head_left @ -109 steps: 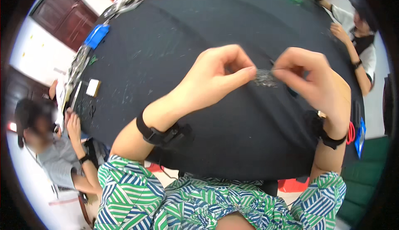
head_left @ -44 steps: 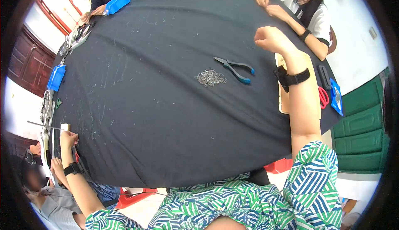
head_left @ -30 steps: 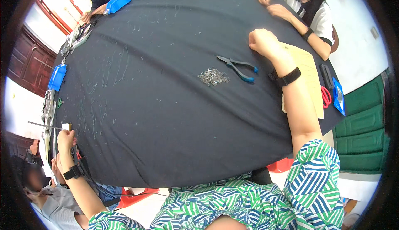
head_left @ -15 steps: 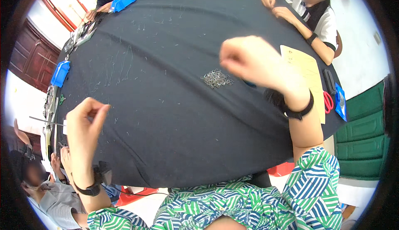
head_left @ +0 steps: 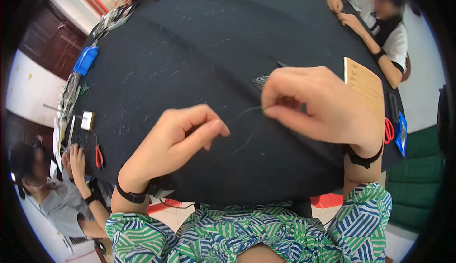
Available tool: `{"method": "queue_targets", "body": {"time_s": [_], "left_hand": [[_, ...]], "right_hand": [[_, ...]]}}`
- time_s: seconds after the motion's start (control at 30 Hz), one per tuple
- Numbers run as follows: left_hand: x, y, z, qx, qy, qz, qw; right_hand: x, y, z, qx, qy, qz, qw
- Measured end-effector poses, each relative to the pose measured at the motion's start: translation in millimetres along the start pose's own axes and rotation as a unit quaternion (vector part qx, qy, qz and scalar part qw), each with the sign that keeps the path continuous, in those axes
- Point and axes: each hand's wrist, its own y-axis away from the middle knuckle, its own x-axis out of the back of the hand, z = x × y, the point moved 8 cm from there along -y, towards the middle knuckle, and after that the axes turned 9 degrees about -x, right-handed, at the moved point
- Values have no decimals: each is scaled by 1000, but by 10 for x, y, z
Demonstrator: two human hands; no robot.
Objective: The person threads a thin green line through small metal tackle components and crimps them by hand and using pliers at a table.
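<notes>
A thin, pale thread (head_left: 249, 137), possibly fishing line, stretches between my two hands above the black cloth. My right hand (head_left: 316, 104) is closed in a pinch on it, thumb against forefinger. One loose end curves down from those fingers toward me. My left hand (head_left: 183, 142) is closed too, thumb and forefinger pinched where the thread reaches it; the very tip is too fine to make out. Just beyond my right hand lies a small heap of metal hooks or rings (head_left: 260, 81), partly hidden by that hand.
A cardboard sheet (head_left: 363, 85), red-handled scissors (head_left: 388, 131) and a blue packet (head_left: 402, 135) lie on the right. Red pliers (head_left: 99, 156) and a blue tray (head_left: 86, 61) are on the left. Other people sit around the black-covered table (head_left: 190, 73).
My left hand has moved right and my right hand has come lower and nearer, so they are closer together. The thread between them now shows. The view has shifted a little.
</notes>
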Motion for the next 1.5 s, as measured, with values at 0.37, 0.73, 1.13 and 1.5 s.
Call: {"method": "queue_targets", "body": {"time_s": [0.37, 0.73, 1.13, 1.5], "left_hand": [[233, -103, 155, -153, -495, 159, 841], [-470, -771, -476, -16, 298, -67, 952], [-390, -833, -622, -40, 211, 15, 977], [-375, -825, -710, -35, 278, 52, 959]], "right_hand": [[-98, -96, 296, -72, 73, -34, 994], [-137, -127, 495, -109, 87, -49, 989], [-204, -160, 587, -89, 74, -49, 992], [-177, -204, 644, -131, 66, -12, 989]]}}
